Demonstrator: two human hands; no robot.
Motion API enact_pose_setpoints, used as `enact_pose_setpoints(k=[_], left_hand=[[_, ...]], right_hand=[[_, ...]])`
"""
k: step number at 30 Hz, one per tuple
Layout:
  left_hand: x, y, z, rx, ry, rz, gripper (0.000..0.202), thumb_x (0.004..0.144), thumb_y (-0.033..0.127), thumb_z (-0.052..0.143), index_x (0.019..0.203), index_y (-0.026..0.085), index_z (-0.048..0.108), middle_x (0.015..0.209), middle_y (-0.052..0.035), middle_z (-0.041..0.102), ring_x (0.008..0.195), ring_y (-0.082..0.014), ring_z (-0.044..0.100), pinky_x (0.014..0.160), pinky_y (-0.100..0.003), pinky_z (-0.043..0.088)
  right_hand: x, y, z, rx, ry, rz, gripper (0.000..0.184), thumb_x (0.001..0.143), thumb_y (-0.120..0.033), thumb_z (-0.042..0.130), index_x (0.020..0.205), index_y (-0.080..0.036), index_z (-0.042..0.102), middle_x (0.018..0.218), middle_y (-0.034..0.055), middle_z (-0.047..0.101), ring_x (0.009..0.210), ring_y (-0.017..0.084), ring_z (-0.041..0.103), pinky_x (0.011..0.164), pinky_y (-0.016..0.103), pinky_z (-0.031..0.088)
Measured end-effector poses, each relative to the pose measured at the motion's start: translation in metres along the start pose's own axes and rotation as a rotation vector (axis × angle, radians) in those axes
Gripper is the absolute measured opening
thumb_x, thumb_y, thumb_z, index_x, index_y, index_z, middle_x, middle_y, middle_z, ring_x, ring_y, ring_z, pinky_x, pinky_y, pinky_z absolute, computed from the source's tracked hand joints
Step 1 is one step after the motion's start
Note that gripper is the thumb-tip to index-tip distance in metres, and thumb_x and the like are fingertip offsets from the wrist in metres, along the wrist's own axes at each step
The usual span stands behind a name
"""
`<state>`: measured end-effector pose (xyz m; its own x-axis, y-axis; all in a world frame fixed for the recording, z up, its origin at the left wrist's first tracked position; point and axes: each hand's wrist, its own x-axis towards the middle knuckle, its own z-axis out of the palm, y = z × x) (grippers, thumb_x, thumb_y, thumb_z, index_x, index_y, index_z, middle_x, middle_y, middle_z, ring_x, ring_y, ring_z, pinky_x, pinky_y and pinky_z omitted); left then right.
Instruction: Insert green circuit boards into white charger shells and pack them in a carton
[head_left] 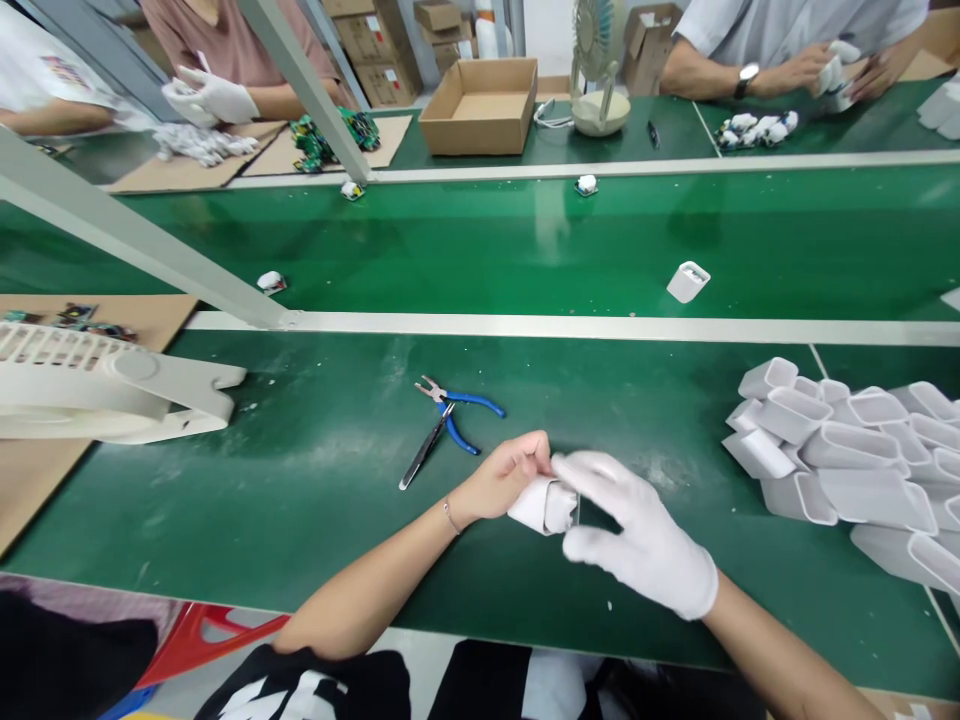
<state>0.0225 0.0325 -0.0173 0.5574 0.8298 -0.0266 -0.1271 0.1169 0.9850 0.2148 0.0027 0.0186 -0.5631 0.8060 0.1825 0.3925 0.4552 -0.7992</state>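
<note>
My bare left hand (pixel 504 478) grips a white plastic casing (pixel 541 505) low over the green table, just in front of me. My right hand (pixel 637 530), in a white glove, meets it from the right and pinches the casing's open end. What is inside the casing is hidden by my fingers. Blue-handled pliers (pixel 457 410) and metal tweezers (pixel 424 452) lie on the table just beyond my left hand. A heap of empty white casings (pixel 847 455) sits at my right.
A green conveyor belt (pixel 480 250) carries a single white casing (pixel 688 281) and small parts. A white fan (pixel 97 385) lies at the left. Across the belt other people work beside a cardboard box (pixel 480 105) and a desk fan (pixel 600 70).
</note>
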Motion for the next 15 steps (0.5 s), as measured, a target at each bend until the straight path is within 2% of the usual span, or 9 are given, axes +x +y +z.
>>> enact_pose_setpoints(k=[2,3,6,8,10,12,14,15], left_hand=[[0.0,-0.001,0.005,-0.044,-0.012,-0.007,0.06,0.075,0.076,0.047,0.071,0.016,0.044,0.064,-0.0006,0.054,0.052,-0.0078,0.045,0.05,-0.02,0.034],[-0.001,-0.001,0.008,-0.07,-0.026,-0.011,0.059,0.076,0.075,0.048,0.07,0.016,0.044,0.065,-0.0015,0.056,0.053,-0.0083,0.047,0.051,-0.02,0.036],[-0.002,-0.003,0.016,-0.114,-0.016,-0.025,0.054,0.078,0.068,0.055,0.068,0.015,0.046,0.063,-0.0018,0.058,0.054,-0.0081,0.049,0.052,-0.02,0.039],[-0.002,-0.004,0.021,-0.173,0.02,-0.037,0.052,0.077,0.064,0.059,0.067,0.015,0.046,0.061,-0.0012,0.058,0.052,-0.0073,0.05,0.05,-0.018,0.039],[-0.002,-0.003,0.025,-0.306,0.037,-0.039,0.051,0.078,0.062,0.06,0.067,0.016,0.044,0.057,0.0004,0.058,0.045,-0.0065,0.049,0.044,-0.016,0.037],[-0.001,-0.003,0.028,-0.476,-0.002,-0.034,0.048,0.081,0.061,0.057,0.069,0.017,0.043,0.052,0.0019,0.058,0.036,-0.0071,0.048,0.035,-0.015,0.033],[0.0,-0.004,0.029,-0.613,-0.068,-0.035,0.044,0.085,0.059,0.052,0.071,0.019,0.041,0.048,0.0025,0.059,0.028,-0.0087,0.046,0.027,-0.015,0.029],[0.001,-0.005,0.028,-0.661,-0.094,-0.033,0.043,0.086,0.058,0.05,0.071,0.019,0.041,0.047,0.0026,0.059,0.025,-0.0093,0.044,0.024,-0.015,0.028]], right_hand=[[0.002,0.0,0.005,0.332,-0.026,0.2,0.052,0.085,-0.027,0.057,0.134,-0.026,0.041,0.122,0.0076,0.054,0.106,0.019,0.057,0.082,0.032,0.051],[0.003,-0.001,0.008,0.472,-0.067,0.285,0.053,0.084,-0.025,0.056,0.134,-0.025,0.04,0.119,0.0068,0.056,0.103,0.018,0.058,0.08,0.031,0.052],[0.009,-0.004,0.018,0.75,-0.196,0.452,0.039,0.079,-0.02,0.059,0.117,-0.021,0.05,0.091,0.0,0.059,0.082,0.013,0.059,0.071,0.027,0.052],[0.011,-0.004,0.024,0.792,-0.154,0.492,0.032,0.078,-0.023,0.061,0.108,-0.02,0.052,0.085,-0.0012,0.058,0.076,0.013,0.059,0.068,0.027,0.052],[0.008,-0.001,0.027,0.723,-0.072,0.441,0.027,0.085,-0.033,0.056,0.108,-0.019,0.052,0.091,0.0023,0.06,0.083,0.016,0.06,0.074,0.03,0.053],[0.002,0.005,0.027,0.573,0.031,0.324,0.035,0.094,-0.042,0.042,0.119,-0.02,0.05,0.11,0.0085,0.06,0.101,0.021,0.059,0.086,0.037,0.051],[-0.006,0.01,0.023,0.385,0.149,0.167,0.045,0.097,-0.046,0.034,0.135,-0.022,0.039,0.132,0.0121,0.05,0.12,0.024,0.051,0.098,0.043,0.045],[-0.01,0.011,0.019,0.289,0.195,0.081,0.05,0.096,-0.047,0.035,0.14,-0.023,0.033,0.138,0.0126,0.046,0.125,0.025,0.047,0.101,0.045,0.043]])
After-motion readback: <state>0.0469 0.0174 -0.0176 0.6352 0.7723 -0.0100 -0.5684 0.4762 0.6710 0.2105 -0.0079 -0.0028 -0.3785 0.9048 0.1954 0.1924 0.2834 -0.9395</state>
